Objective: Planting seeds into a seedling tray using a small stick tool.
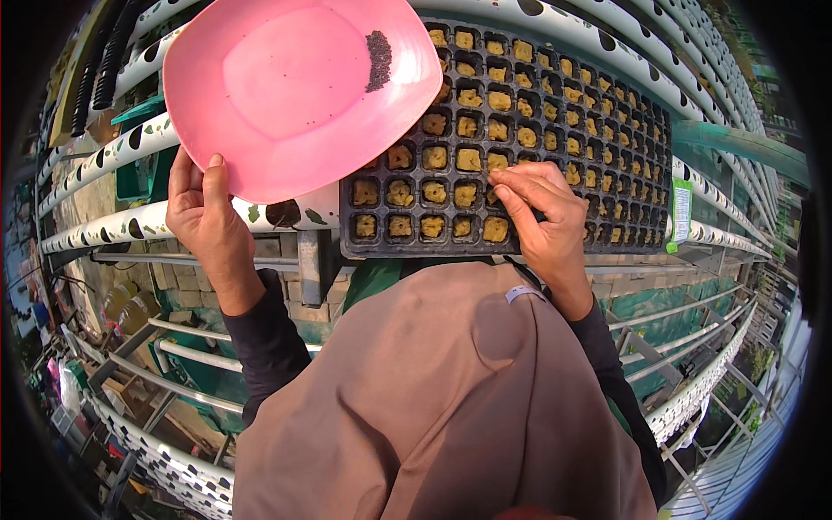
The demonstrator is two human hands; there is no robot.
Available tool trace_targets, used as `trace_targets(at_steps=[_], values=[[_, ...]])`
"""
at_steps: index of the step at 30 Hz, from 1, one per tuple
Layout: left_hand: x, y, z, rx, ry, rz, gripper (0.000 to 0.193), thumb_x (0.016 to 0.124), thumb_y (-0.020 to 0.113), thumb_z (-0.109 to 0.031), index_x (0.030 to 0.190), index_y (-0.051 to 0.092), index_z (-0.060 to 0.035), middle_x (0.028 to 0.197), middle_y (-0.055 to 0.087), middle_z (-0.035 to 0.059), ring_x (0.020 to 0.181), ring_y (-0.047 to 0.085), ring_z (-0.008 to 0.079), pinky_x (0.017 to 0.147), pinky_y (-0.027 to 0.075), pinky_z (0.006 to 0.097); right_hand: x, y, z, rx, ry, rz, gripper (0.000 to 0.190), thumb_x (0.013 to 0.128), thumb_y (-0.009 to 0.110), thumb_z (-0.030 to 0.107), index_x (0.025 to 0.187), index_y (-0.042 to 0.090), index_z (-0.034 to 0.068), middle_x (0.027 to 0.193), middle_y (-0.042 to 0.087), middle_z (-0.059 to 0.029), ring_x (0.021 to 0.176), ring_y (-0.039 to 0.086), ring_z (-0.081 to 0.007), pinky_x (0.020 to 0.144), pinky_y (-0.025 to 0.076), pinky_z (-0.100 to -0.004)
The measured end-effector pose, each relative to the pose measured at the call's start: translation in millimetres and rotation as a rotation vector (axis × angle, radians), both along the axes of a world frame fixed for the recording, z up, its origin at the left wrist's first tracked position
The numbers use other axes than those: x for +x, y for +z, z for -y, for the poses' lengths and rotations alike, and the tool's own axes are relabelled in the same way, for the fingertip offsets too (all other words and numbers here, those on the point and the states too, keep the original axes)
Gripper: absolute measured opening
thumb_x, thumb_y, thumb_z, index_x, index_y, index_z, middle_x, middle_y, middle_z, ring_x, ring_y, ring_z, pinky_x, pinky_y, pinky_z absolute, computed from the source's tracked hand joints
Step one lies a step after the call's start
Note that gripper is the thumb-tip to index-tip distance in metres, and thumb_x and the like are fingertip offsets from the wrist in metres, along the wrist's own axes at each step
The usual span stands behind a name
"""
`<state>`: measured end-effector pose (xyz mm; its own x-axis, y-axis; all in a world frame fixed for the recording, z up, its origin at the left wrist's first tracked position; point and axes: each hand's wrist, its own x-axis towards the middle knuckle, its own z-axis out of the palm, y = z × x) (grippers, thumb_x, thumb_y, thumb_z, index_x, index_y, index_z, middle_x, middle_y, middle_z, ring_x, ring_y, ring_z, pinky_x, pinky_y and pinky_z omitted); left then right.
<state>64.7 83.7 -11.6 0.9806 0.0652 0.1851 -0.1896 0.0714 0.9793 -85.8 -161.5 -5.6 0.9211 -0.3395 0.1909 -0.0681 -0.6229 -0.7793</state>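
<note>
My left hand [209, 218] grips the near-left edge of a pink plastic plate [292, 84], thumb on top and fingers beneath. A small heap of tiny dark seeds [378, 62] lies toward the plate's right side, and a few stray seeds dot its middle. Below and to the right, a black seedling tray [429, 246] has yellowish-brown growing-medium plugs [468, 159] in its cells. Over the tray's near rows is my right hand [549, 208], its thumb and forefinger brought close together at a cell. Whether a seed is between those fingertips is too small to see. The plate overhangs the tray's far-left corner.
White hydroponic pipes [149, 221] with round holes run beneath and beyond the tray. A green and white packet [680, 211] hangs by the tray's right end. Under the left pipes sits a green bin [140, 156]. A metal post [315, 266] stands below the plate.
</note>
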Motion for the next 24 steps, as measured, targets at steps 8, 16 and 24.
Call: trace_targets(at_steps=[8, 16, 24], values=[[-1, -2, 0, -0.006, -0.026, -0.023, 0.032, 0.078, 0.050, 0.003, 0.109, 0.045, 0.0100, 0.102, 0.054, 0.0143, 0.090, 0.054, 0.0150, 0.079, 0.043, 0.0237, -4, 7, 4, -0.144, 0.050, 0.033, 0.014, 0.069, 0.062, 0.002, 0.083, 0.063, 0.001, 0.074, 0.061, -0.0085, 0.074, 0.055, -0.0194, 0.062, 0.044, -0.0266], [-14, 1, 11, 0.013, -0.120, -0.057, 0.036, 0.079, 0.051, 0.001, 0.112, 0.041, 0.0105, 0.098, 0.056, 0.0164, 0.088, 0.055, 0.0131, 0.077, 0.043, 0.0219, 0, 14, 5, 0.109, -0.026, 0.174, 0.014, 0.071, 0.060, 0.000, 0.085, 0.063, 0.000, 0.076, 0.062, -0.0077, 0.075, 0.054, -0.0174, 0.065, 0.044, -0.0255], [-30, 9, 27, -0.004, -0.231, -0.087, 0.037, 0.079, 0.052, -0.001, 0.112, 0.040, 0.0101, 0.099, 0.056, 0.0158, 0.088, 0.055, 0.0145, 0.077, 0.044, 0.0237, 9, 10, 1, -0.137, 0.017, 0.227, 0.018, 0.068, 0.063, 0.000, 0.085, 0.063, 0.002, 0.075, 0.061, -0.0084, 0.074, 0.054, -0.0192, 0.064, 0.043, -0.0263]])
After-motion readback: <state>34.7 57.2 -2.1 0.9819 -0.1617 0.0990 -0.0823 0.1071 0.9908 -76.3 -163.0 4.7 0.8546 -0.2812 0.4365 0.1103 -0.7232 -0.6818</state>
